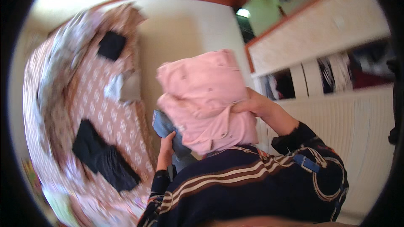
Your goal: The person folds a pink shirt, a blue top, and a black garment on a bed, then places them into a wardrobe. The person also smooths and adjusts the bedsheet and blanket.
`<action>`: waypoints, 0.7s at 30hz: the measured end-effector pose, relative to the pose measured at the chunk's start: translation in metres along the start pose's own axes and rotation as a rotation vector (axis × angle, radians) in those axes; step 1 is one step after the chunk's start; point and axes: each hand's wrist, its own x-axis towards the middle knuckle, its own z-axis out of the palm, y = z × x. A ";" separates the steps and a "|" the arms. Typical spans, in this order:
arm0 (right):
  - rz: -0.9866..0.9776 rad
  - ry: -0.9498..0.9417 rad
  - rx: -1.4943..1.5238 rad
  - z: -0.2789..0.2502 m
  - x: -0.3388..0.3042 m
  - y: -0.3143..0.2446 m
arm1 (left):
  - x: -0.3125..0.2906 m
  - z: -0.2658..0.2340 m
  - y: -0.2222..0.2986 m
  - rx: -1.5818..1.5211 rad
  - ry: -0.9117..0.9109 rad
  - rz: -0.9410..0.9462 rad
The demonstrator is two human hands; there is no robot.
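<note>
A folded pink garment [206, 86] with small dark spots or buttons is held up in front of my body. My right hand [254, 104] grips its right side, thumb on top and fingers out of sight underneath. Lower down, my left hand [167, 142] is closed on a folded piece of blue denim clothing [163, 122]. Part of the denim is hidden behind the pink garment, so its exact kind does not show.
On my left stands a bed with a patterned pink-brown sheet [90, 101]. It bears a folded black garment [111, 45], a pale grey cloth [126, 87], black clothing [103, 155] and a rumpled blanket [63, 71]. To the right, clothes [334, 73] fill open wardrobe compartments.
</note>
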 end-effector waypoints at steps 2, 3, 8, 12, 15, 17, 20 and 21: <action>0.203 0.098 0.025 -0.009 -0.003 -0.009 | 0.020 0.037 0.007 0.085 -0.083 -0.078; 0.119 0.077 0.103 -0.012 -0.007 -0.011 | 0.028 0.056 0.013 0.108 -0.143 -0.095; 0.020 0.262 0.041 -0.087 -0.085 0.035 | 0.071 0.190 0.001 0.089 -0.582 -0.069; -0.062 0.618 0.052 -0.169 -0.214 0.121 | 0.063 0.268 -0.046 0.434 -0.527 0.076; -0.170 0.760 0.302 -0.207 -0.275 0.176 | 0.052 0.283 -0.049 0.552 -0.441 0.147; -0.148 0.939 0.349 -0.215 -0.298 0.202 | 0.050 0.283 -0.034 0.629 -0.403 0.198; -0.123 1.100 0.432 -0.220 -0.319 0.235 | 0.058 0.286 0.000 0.695 -0.351 0.234; -0.115 1.150 0.457 -0.218 -0.325 0.245 | 0.063 0.291 0.016 0.707 -0.348 0.232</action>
